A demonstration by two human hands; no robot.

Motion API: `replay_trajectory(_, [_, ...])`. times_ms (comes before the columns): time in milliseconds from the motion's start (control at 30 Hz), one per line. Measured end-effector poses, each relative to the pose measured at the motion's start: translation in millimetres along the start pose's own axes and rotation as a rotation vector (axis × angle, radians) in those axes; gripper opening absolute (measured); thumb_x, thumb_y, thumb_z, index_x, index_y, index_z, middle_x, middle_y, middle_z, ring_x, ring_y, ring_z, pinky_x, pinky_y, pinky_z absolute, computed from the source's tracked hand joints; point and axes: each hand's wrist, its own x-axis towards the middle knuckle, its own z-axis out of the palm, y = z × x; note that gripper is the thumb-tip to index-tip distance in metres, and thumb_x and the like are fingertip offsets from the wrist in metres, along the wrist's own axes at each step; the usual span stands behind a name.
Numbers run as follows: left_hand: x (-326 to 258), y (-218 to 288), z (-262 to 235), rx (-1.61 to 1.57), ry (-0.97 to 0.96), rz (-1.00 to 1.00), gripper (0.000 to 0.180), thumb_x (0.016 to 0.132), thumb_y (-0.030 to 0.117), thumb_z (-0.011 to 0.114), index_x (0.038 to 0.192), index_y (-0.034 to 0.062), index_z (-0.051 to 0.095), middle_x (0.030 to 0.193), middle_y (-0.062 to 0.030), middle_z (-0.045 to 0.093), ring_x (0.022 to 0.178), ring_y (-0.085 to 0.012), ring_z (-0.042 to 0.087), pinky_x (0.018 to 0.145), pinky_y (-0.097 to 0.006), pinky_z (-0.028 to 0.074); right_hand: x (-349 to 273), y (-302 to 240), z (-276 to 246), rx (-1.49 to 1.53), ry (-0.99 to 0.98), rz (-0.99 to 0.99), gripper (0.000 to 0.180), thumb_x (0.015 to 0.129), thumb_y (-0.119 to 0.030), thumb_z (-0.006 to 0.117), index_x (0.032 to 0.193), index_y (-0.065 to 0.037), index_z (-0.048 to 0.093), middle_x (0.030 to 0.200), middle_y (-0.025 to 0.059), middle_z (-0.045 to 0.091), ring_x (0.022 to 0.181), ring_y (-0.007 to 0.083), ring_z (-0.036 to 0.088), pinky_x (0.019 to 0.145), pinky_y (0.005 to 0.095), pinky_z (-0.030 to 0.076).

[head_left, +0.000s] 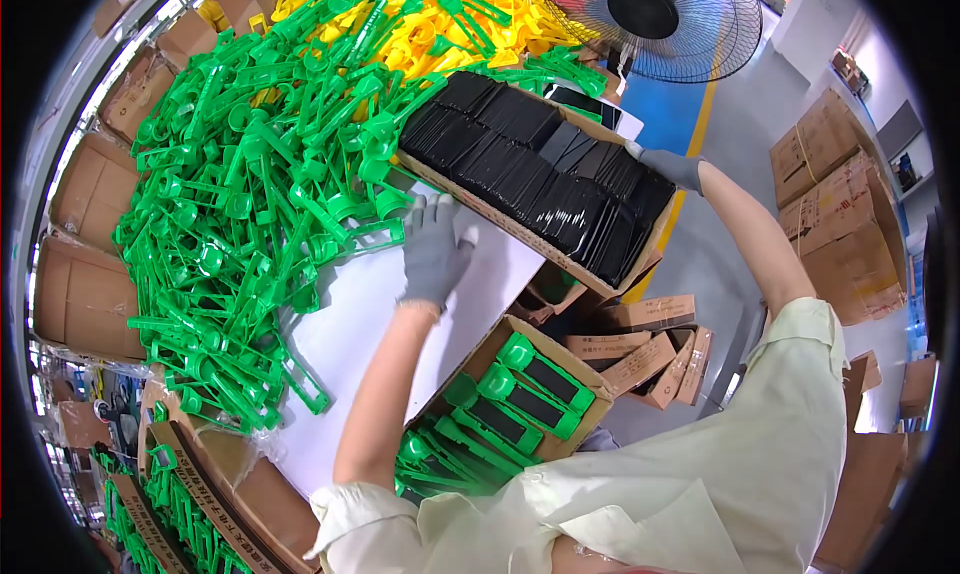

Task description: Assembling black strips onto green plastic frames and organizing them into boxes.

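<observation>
My left hand (437, 252), in a grey glove with pale fingertips, is over the white tabletop (345, 319) with its fingers apart and nothing in it. Its fingertips are close to loose green plastic pieces (255, 174) heaped on the left. My right hand (672, 167), gloved the same way, is closed on the far right rim of a shallow cardboard box (480, 206). Rows of thin, glossy black rectangular pieces (535, 164) fill that box, which sits at a slant at the table's right edge. Part of the right hand's grip is hidden.
Nearer me, an open carton (606, 414) holds green pieces with black strips. Yellow plastic pieces (470, 34) lie at the back, by a black fan (643, 12). Cardboard cartons line the left edge. Folded cartons (650, 359) and stacked boxes (840, 214) stand on the right.
</observation>
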Motion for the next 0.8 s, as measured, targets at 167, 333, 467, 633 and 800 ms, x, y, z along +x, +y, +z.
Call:
replay_trajectory(167, [-57,57,-6,-1.018,-0.217,-0.524,0.067,0.087,0.044,0.056,0.136,0.003,0.038,0.121,-0.0184,0.058,0.113,-0.0305,0.055,0.097,-0.035,0.04,-23,-4,11,0.028,-0.176,0.131,0.078,0.087,-0.065,0.04,0.141,-0.009,0.029,0.139,0.0128,0.04,0.12,0.0263,0.048,0.093,0.0428,0.044])
replay_trajectory(333, [-78,86,-19,-1.182,-0.194,-0.62,0.074,0.089,0.047,0.053,0.142,0.0023,0.027,0.134,-0.0224,0.045,0.126,-0.0313,0.043,0.102,-0.033,0.033,-70,-24,59,-0.032,-0.275,0.074,0.085,0.086,-0.07,0.032,0.146,-0.013,0.017,0.148,0.0147,0.026,0.131,0.0327,0.036,0.088,0.0574,0.047])
replay_trajectory(467, [-80,81,-45,-1.386,-0.268,-0.673,0.077,0.089,0.044,0.053,0.143,-0.0014,0.022,0.141,-0.0209,0.037,0.13,-0.0297,0.037,0.105,-0.032,0.029,-104,-44,77,-0.046,-0.11,0.022,0.081,0.086,-0.069,0.032,0.147,-0.018,0.016,0.15,0.013,0.021,0.137,0.0308,0.021,0.087,0.0624,0.046])
replay_trajectory(633, [-76,81,-62,-1.64,-0.06,-0.549,0.074,0.09,0.042,0.049,0.142,-0.0043,0.023,0.141,-0.0157,0.035,0.13,-0.024,0.035,0.106,-0.031,0.026,-127,-101,69,-0.003,-0.225,0.164,0.08,0.087,-0.067,0.036,0.147,-0.02,0.013,0.151,0.0125,0.019,0.14,0.0299,0.015,0.086,0.067,0.043])
replay_trajectory(800, [-71,61,-91,-1.676,0.015,-0.511,0.05,0.098,0.031,0.039,0.14,0.0036,0.036,0.128,-0.0013,0.048,0.11,-0.0096,0.046,0.096,-0.025,0.033,-146,-105,86,0.184,-0.122,0.214,0.086,0.084,-0.068,0.043,0.147,-0.02,0.01,0.153,0.0115,0.011,0.139,0.0327,0.018,0.086,0.0733,0.037])
